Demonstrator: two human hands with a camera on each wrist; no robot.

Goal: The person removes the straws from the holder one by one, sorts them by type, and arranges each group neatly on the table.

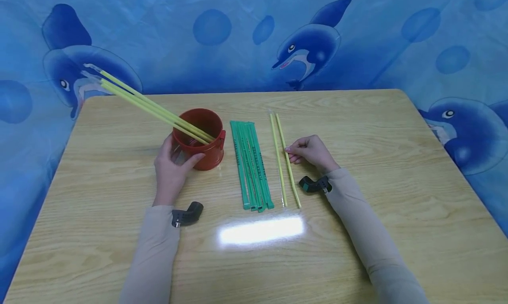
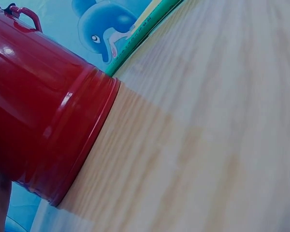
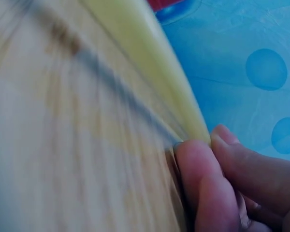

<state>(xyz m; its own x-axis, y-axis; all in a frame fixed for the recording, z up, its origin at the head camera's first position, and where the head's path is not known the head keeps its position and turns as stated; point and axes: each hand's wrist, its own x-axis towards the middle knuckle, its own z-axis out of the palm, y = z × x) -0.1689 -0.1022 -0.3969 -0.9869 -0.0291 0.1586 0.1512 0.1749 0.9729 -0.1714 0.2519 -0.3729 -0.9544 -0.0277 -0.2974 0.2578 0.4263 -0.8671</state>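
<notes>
My left hand (image 1: 170, 169) grips a small red bucket (image 1: 208, 158) at its left side, with the thumb at the near rim. Its glossy wall (image 2: 43, 106) fills the left of the left wrist view. Several long yellow sticks (image 1: 155, 110) with clear wrapper ends lean out of it to the upper left. My right hand (image 1: 311, 152) pinches a slim yellow stick (image 1: 291, 178) between thumb and fingertips. In the right wrist view the pinched stick (image 3: 154, 53) runs up from the fingertips. Just left of it lies a second yellow stick (image 1: 278, 158) in a clear wrapper.
A row of slim green packets (image 1: 250, 165) with dark print lies between the bucket and the yellow sticks. The wooden table (image 1: 397, 198) ends at the back against a blue dolphin-print cloth (image 1: 238, 65). A light reflection shows on the near tabletop.
</notes>
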